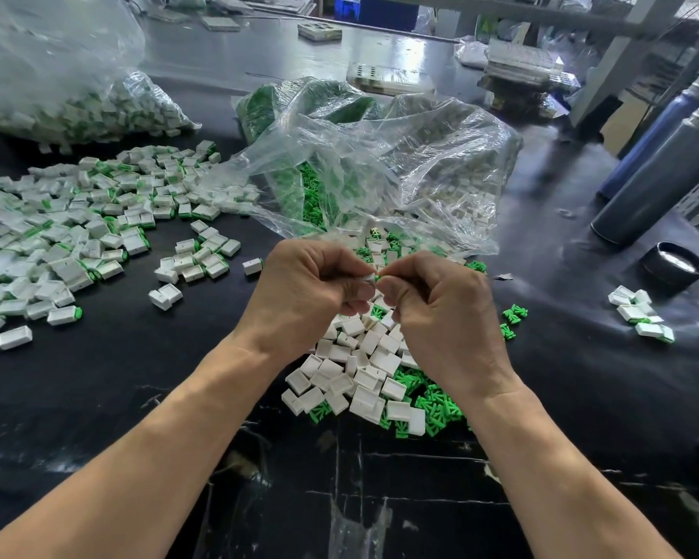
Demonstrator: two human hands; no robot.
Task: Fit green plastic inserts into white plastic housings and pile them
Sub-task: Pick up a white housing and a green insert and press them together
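Nearest the person, the black table (pixel 146 369) runs bare and scuffed between the two forearms, with pale scratches and a scrap of clear film near its front edge. Above that open strip the left hand (pixel 303 292) and right hand (pixel 440 312) meet, fingers curled, knuckles almost touching; the left fingertips pinch a small white housing (pixel 369 277), and the right fingertips press in against it, though whether they hold a green piece is hidden by the fingers. Directly under the hands lies a loose heap of white housings (pixel 356 369) mixed with green inserts (pixel 436 409), spilling toward the right wrist. A few stray green pieces (pixel 515 312) sit just beyond the right hand, and a small cluster of fitted parts (pixel 642 314) lies well apart on the right, near a black round lid (pixel 674 265). To the left a wide pile of finished pieces (pixel 69 232), white with green ends, spreads to the frame's left edge, leaving a dark lane of table between it and the hands. Behind the hands a crumpled clear plastic bag (pixel 380 163) gapes open, green and white parts inside. Farther left sits a second filled bag (pixel 77 94). At the right edge two dark cylindrical flasks (pixel 662 171) stand, with trays and shelving beyond.
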